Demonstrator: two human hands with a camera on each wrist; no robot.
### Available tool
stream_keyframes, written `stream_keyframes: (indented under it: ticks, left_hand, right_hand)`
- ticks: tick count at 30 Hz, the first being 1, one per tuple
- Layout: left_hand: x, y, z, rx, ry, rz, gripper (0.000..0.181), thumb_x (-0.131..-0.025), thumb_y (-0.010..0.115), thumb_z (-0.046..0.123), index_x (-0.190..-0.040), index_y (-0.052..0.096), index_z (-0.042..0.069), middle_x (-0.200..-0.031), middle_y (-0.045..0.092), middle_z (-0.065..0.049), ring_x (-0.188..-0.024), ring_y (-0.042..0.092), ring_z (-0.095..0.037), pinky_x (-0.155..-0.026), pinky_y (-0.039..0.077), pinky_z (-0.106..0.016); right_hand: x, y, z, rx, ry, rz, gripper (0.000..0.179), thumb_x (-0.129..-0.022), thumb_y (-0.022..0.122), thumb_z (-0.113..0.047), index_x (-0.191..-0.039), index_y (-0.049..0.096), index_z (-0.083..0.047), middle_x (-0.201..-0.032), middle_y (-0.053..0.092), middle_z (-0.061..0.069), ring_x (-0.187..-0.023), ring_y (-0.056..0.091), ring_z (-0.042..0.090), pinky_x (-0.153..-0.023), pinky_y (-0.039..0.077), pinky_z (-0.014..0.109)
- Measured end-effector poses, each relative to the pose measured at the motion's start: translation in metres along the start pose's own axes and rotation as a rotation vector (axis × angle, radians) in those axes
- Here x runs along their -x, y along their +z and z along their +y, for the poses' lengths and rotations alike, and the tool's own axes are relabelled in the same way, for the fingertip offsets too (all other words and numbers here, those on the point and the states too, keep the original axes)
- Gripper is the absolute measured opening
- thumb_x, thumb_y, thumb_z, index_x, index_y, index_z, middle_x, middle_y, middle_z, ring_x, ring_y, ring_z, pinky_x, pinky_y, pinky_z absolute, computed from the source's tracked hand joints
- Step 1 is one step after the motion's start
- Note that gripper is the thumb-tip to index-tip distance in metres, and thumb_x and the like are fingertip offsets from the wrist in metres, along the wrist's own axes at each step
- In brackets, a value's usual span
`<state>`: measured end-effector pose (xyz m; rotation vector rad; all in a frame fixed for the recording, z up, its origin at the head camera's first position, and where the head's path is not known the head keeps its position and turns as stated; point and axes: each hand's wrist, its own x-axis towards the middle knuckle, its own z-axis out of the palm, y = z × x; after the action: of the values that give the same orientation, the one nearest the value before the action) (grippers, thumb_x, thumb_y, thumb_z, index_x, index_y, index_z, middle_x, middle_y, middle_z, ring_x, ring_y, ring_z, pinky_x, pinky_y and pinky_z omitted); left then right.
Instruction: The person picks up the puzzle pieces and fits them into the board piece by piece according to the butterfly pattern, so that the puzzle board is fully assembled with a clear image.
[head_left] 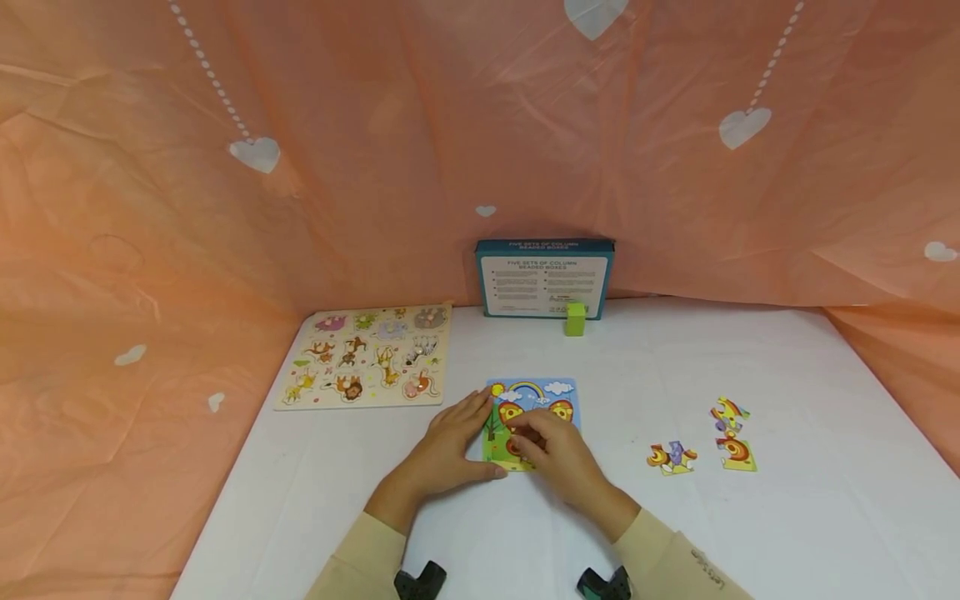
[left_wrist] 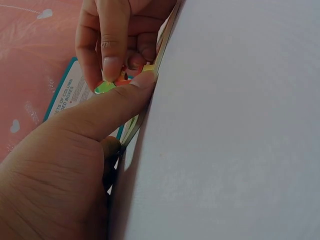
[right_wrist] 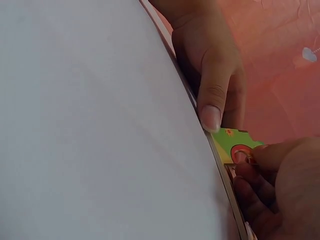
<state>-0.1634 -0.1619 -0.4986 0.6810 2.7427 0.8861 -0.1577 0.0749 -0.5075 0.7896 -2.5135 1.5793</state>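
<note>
In the head view a small jigsaw board with a rainbow, clouds and a butterfly lies at mid-table. My left hand rests along its left side, fingers extended and thumb at the near edge. My right hand is over the lower part of the board and pinches a green and red puzzle piece between thumb and fingers. That piece shows at the fingertips in both wrist views, low against the board; its full outline is hidden. Three loose puzzle pieces lie to the right.
A wooden animal puzzle board lies at the back left. A teal-edged box stands upright at the back, with a green block before it. An orange cloth with hearts hangs behind the white table.
</note>
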Motion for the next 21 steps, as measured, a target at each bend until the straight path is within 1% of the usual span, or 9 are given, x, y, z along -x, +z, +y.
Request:
stream_keyframes:
  ticks: [3, 9, 11, 14, 16, 21]
  left_hand:
    - [-0.0002, 0.0006, -0.0008, 0.004, -0.004, 0.001, 0.106, -0.089, 0.085, 0.058, -0.17, 0.037, 0.007, -0.179, 0.022, 0.0, -0.165, 0.015, -0.024, -0.13, 0.013, -0.055]
    - [0.0, 0.0012, -0.0014, 0.003, -0.009, 0.006, 0.106, -0.089, 0.084, 0.059, -0.169, 0.038, 0.006, -0.179, 0.022, 0.001, -0.165, 0.015, -0.024, -0.13, 0.014, -0.054]
    - [0.0002, 0.0011, -0.0013, 0.001, -0.005, 0.008, 0.106, -0.089, 0.084, 0.059, -0.169, 0.039, 0.006, -0.179, 0.022, 0.0, -0.165, 0.015, -0.024, -0.13, 0.014, -0.054]
    - [0.0004, 0.0008, -0.0009, -0.003, 0.002, 0.009, 0.106, -0.089, 0.084, 0.058, -0.169, 0.039, 0.005, -0.179, 0.022, 0.0, -0.165, 0.016, -0.024, -0.13, 0.015, -0.054]
    - [0.0004, 0.0006, -0.0007, -0.007, 0.01, 0.011, 0.105, -0.089, 0.084, 0.058, -0.168, 0.039, 0.005, -0.179, 0.023, -0.001, -0.165, 0.016, -0.025, -0.13, 0.015, -0.055]
    - [0.0003, 0.0003, -0.0007, -0.009, 0.018, 0.012, 0.106, -0.089, 0.084, 0.057, -0.169, 0.038, 0.005, -0.179, 0.023, -0.002, -0.165, 0.016, -0.026, -0.129, 0.015, -0.056]
  right_hand:
    - [-0.0005, 0.0012, -0.0011, 0.015, -0.004, 0.005, 0.017, -0.102, 0.076, -0.002, -0.119, 0.077, -0.002, -0.107, 0.074, 0.001, -0.09, 0.068, 0.012, -0.078, 0.061, 0.028]
    - [-0.0015, 0.0026, -0.0053, 0.053, 0.044, -0.022, 0.021, -0.101, 0.077, -0.001, -0.122, 0.077, -0.003, -0.108, 0.073, -0.001, -0.091, 0.067, 0.01, -0.079, 0.06, 0.027]
    - [-0.001, 0.0026, -0.0054, 0.054, 0.045, -0.034, 0.023, -0.101, 0.078, -0.002, -0.124, 0.076, -0.002, -0.107, 0.072, -0.002, -0.09, 0.066, 0.01, -0.078, 0.06, 0.027]
    - [0.0002, 0.0025, -0.0049, 0.06, 0.023, -0.039, 0.026, -0.101, 0.078, -0.004, -0.127, 0.076, 0.0, -0.106, 0.07, -0.002, -0.089, 0.064, 0.01, -0.076, 0.058, 0.027]
    - [0.0011, 0.0027, -0.0044, 0.07, 0.004, -0.035, 0.028, -0.101, 0.078, -0.005, -0.129, 0.075, 0.001, -0.109, 0.07, -0.001, -0.09, 0.064, 0.01, -0.077, 0.058, 0.027]
    - [0.0025, 0.0026, -0.0052, 0.105, 0.0, -0.005, 0.03, -0.099, 0.079, -0.005, -0.129, 0.077, 0.001, -0.114, 0.069, 0.001, -0.092, 0.062, 0.011, -0.079, 0.057, 0.027]
